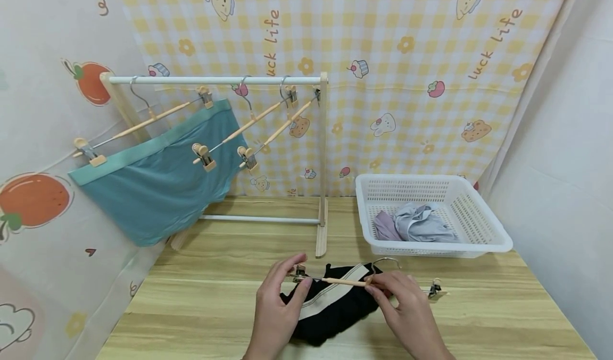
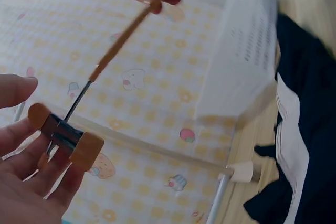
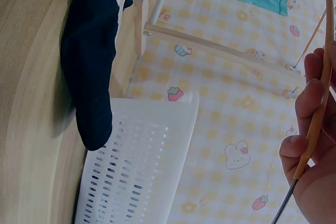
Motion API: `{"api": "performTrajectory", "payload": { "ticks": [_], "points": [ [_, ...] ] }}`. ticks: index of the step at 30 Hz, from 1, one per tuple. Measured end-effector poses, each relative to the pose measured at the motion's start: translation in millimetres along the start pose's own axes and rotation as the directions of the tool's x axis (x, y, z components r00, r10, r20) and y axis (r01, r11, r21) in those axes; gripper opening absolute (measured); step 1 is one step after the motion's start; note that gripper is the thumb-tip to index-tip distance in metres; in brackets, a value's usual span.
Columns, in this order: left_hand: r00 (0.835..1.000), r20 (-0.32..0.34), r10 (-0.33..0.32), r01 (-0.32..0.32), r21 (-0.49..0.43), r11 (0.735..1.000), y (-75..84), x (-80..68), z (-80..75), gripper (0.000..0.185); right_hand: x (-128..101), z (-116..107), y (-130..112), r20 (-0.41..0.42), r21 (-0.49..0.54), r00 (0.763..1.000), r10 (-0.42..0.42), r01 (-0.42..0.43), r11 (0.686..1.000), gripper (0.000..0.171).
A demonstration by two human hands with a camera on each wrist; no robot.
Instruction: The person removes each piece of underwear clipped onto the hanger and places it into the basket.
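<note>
Handling a clip hanger (image 1: 345, 282) above the bench (image 1: 201, 296). The right hand (image 1: 407, 301) grips the wooden bar near the foot of the hook (image 1: 385, 259). The left hand (image 1: 278, 296) has its fingers about the left clip (image 2: 86, 151); one digit stands apart from it in the left wrist view, so whether the hand pinches the clip cannot be told. The right clip (image 1: 435, 288) projects free beyond the right hand. Beneath the hanger, on the bench, lies a black garment (image 1: 330, 323), bunched, with its pale waistband (image 1: 325, 299) running obliquely across it.

The step in hand appears to be adjustment of the left clip. For good results, the right hand should act as a fixed anchor, so that the bar neither rolls nor tips while the clip is worked. The clip is best handled by its body, fingertips clear of its mouth, and turned to hang squarely below the bar. The spacing of the clips should suit the waistband's width, judged with the band smoothed flat; too narrow a setting could let the cloth sag, too wide could strain it.
</note>
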State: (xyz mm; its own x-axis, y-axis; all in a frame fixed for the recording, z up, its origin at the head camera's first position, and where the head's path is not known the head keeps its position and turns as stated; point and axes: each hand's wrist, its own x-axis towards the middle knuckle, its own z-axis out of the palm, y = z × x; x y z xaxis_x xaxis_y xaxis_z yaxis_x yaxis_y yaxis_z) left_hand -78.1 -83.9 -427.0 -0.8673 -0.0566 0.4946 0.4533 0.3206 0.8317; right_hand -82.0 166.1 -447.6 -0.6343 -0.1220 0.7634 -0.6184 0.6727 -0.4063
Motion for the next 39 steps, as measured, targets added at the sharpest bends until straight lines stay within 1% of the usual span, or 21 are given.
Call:
{"api": "performTrajectory", "payload": {
  "ticks": [1, 2, 5, 7, 10, 13, 16, 18, 19, 21, 22, 26, 30, 32, 34, 39],
  "points": [
    [0.999, -0.013, 0.052, -0.051, 0.071, 0.996, -0.4, 0.0, 0.9, 0.046, 0.2, 0.2, -0.3, 0.006, -0.004, 1.0, 0.001, -0.001, 1.0, 0.037],
    [0.994, -0.018, 0.104, -0.101, 0.128, 0.987, -0.6, 0.0, 1.7, 0.048, 0.3, 0.5, -0.5, 0.011, -0.01, 1.0, 0.0, 0.0, 1.0, 0.036],
    [0.972, -0.015, 0.234, -0.223, 0.24, 0.945, 0.3, 0.4, 3.2, 0.055, 0.4, 1.0, -1.2, 0.029, -0.028, 1.0, 0.007, -0.006, 1.0, 0.034],
    [0.958, 0.0, 0.288, -0.276, 0.28, 0.919, 2.9, 0.7, 3.8, 0.057, 0.6, 1.3, -1.9, 0.036, -0.035, 0.999, 0.008, -0.007, 0.999, 0.034],
    [0.946, 0.032, 0.324, -0.32, 0.278, 0.906, 9.1, 1.1, 5.0, 0.057, 0.4, 2.4, -2.7, 0.044, -0.038, 0.999, 0.002, 0.0, 0.999, 0.034],
    [0.936, 0.074, 0.343, -0.35, 0.255, 0.901, 15.6, 1.6, 8.3, 0.053, -0.1, 3.8, -3.8, 0.059, -0.034, 0.998, -0.006, 0.008, 0.999, 0.034],
    [0.923, 0.114, 0.368, -0.385, 0.233, 0.893, 19.3, 1.6, 13.7, 0.05, -1.3, 5.2, -4.8, 0.068, -0.031, 0.997, -0.021, 0.023, 0.999, 0.034],
    [0.917, 0.148, 0.37, -0.395, 0.231, 0.889, 20.1, 0.4, 17.7, 0.05, -2.0, 6.1, -5.3, 0.075, -0.028, 0.997, -0.032, 0.034, 0.999, 0.035],
    [0.911, 0.162, 0.378, -0.407, 0.226, 0.885, 20.1, -0.1, 19.7, 0.05, -2.3, 6.4, -5.7, 0.075, -0.029, 0.996, -0.038, 0.04, 0.999, 0.035],
    [0.906, 0.195, 0.375, -0.414, 0.226, 0.882, 19.1, -2.0, 23.4, 0.051, -2.8, 6.9, -6.3, 0.079, -0.032, 0.996, -0.045, 0.048, 0.998, 0.036],
    [0.901, 0.21, 0.38, -0.423, 0.229, 0.877, 18.1, -2.8, 25.1, 0.05, -2.9, 7.2, -6.4, 0.082, -0.033, 0.996, -0.045, 0.048, 0.998, 0.036],
    [0.88, 0.265, 0.394, -0.458, 0.253, 0.852, 12.8, -5.2, 30.5, 0.045, -3.1, 7.6, -6.9, 0.091, -0.033, 0.995, -0.046, 0.049, 0.998, 0.037],
    [0.852, 0.303, 0.426, -0.509, 0.293, 0.81, 8.2, -6.0, 35.1, 0.042, -3.2, 7.9, -7.4, 0.095, -0.015, 0.994, -0.045, 0.047, 0.999, 0.037],
    [0.844, 0.312, 0.437, -0.524, 0.308, 0.794, 6.9, -6.5, 37.4, 0.041, -3.2, 8.2, -8.0, 0.098, -0.004, 0.995, -0.037, 0.038, 0.999, 0.037],
    [0.838, 0.313, 0.446, -0.536, 0.327, 0.778, 6.0, -6.7, 39.3, 0.038, -2.7, 8.4, -9.2, 0.098, 0.001, 0.995, -0.031, 0.031, 1.0, 0.037],
    [0.84, 0.31, 0.446, -0.538, 0.362, 0.762, 5.0, -6.6, 41.3, 0.033, -1.6, 9.1, -10.6, 0.088, 0.022, 0.995, -0.057, 0.055, 0.998, 0.039]
  ]
}}
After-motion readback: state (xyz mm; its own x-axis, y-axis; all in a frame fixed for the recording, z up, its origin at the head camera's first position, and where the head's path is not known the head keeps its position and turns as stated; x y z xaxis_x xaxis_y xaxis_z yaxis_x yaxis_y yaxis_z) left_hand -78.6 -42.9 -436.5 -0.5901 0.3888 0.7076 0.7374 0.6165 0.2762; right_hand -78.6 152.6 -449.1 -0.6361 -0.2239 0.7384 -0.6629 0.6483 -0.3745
